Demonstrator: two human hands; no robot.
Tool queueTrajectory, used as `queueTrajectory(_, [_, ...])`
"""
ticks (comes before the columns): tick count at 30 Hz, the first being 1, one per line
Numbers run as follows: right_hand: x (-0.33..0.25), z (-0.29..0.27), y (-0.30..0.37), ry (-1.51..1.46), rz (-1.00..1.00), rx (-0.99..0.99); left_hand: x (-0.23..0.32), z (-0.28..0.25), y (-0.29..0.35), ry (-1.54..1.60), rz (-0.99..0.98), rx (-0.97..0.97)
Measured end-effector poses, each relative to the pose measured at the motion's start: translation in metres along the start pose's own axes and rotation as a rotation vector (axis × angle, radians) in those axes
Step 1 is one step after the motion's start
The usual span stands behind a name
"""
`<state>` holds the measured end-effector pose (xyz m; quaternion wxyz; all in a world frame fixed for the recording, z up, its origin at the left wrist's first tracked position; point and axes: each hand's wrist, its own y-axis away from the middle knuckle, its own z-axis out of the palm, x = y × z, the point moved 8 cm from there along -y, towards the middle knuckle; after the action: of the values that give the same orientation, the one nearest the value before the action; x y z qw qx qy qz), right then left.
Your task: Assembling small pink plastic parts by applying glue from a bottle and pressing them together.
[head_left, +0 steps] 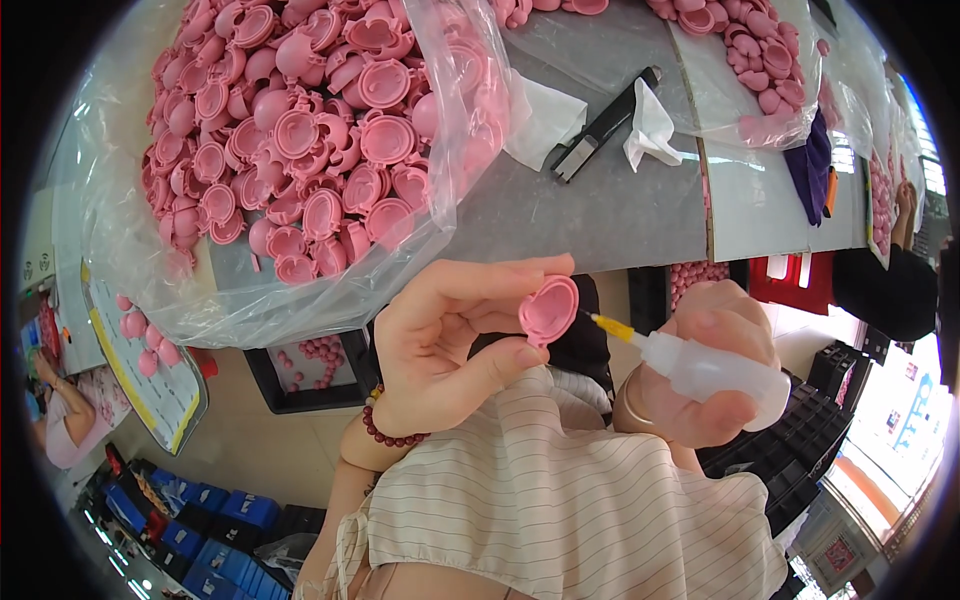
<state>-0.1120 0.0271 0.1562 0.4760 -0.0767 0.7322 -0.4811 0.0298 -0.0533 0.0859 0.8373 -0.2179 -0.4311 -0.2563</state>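
Between the thumb and fingers of my left hand [440, 340] is a small round pink plastic shell [549, 310], its hollow side facing right. My right hand [725, 335] is wrapped round a translucent white squeeze bottle [715, 375] with a yellow needle tip [612, 326]. The thin needle points at the shell's rim from the right; whether it touches cannot be told. Left of and beyond my left hand, a clear plastic bag [300, 318] lies open, heaped with many similar pink shells [300, 130].
On the grey table [600, 215] lie a black-handled tool [605, 125] and crumpled white tissues [652, 128]. More pink pieces [765, 60] lie in plastic at the far right. Below the table edge at left stands a black tray [290, 400] with pink parts. Other people [75, 420] sit at both sides.
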Motion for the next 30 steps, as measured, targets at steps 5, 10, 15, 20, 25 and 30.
queueTrajectory(5, [-0.001,0.013,0.013,-0.113,0.019,-0.061,-0.001,-0.005,0.002,-0.073,0.058,0.038])
queueTrajectory(10, [0.020,-0.022,0.011,-0.319,0.159,0.196,0.009,-0.003,-0.002,-0.136,0.127,0.053])
queueTrajectory(15, [0.068,-0.072,-0.018,0.336,0.288,0.301,0.013,-0.014,0.002,-0.176,0.167,0.104])
queueTrajectory(20, [0.126,-0.110,-0.020,0.470,0.644,0.111,0.015,-0.017,0.003,-0.097,0.135,0.110])
queueTrajectory(25, [0.035,-0.090,-0.036,0.600,-0.009,0.387,0.013,-0.021,0.002,-0.037,0.098,0.144])
queueTrajectory(30, [-0.043,0.037,-0.039,0.074,-0.376,-0.469,0.014,-0.034,0.008,-0.065,0.157,0.235])
